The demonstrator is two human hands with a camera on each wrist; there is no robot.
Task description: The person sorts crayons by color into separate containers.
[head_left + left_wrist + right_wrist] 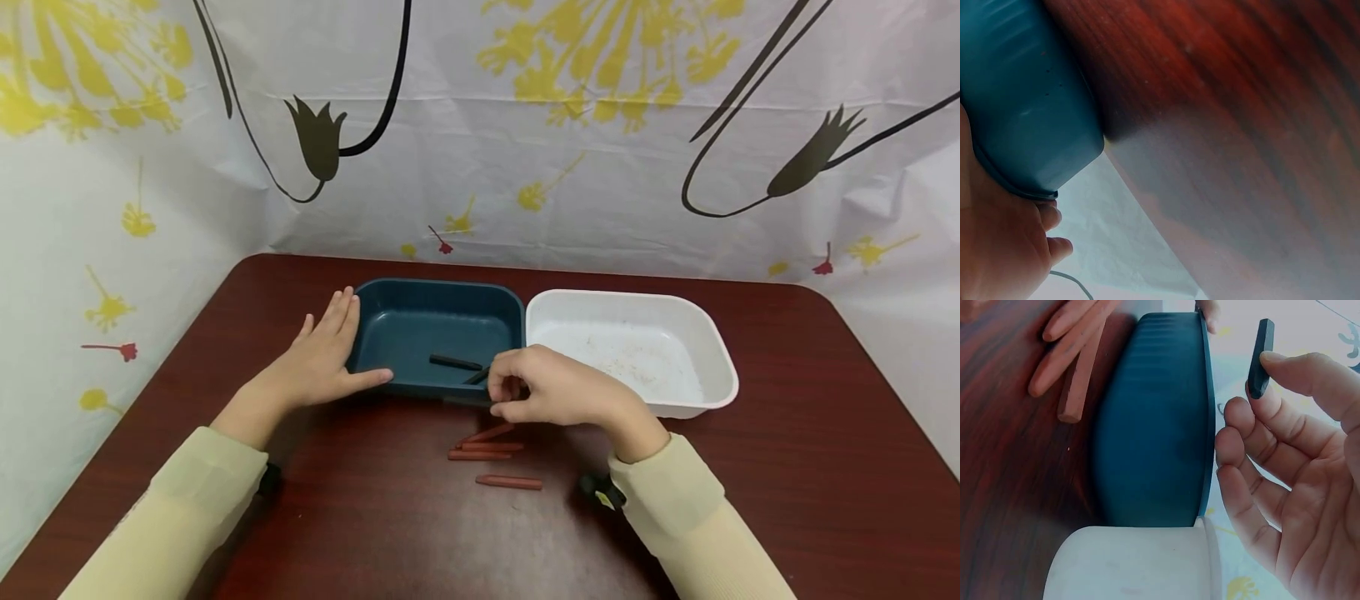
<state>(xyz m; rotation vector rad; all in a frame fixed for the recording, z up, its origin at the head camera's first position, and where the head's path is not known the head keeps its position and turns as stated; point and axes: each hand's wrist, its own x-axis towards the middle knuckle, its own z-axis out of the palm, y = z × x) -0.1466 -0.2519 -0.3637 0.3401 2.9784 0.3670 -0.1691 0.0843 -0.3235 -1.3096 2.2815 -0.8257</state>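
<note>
My left hand (330, 350) lies flat against the left end of a dark blue tray (420, 321), fingers straight and thumb along its front wall. My right hand (504, 392) hovers at the tray's front right rim and pinches a black crayon (477, 377) between thumb and forefinger. The right wrist view shows this black crayon (1260, 356) held above the blue tray's rim (1207, 425). Another black crayon (455, 362) lies inside the tray. In the left wrist view my palm (997, 250) presses the blue tray wall (1022, 94).
Several reddish-brown crayons (491, 447) lie on the dark red table (787, 467) just in front of my right hand; one crayon (1079, 381) shows beside the tray. A white tray (712, 350) touches the blue one on the right. A patterned curtain hangs behind.
</note>
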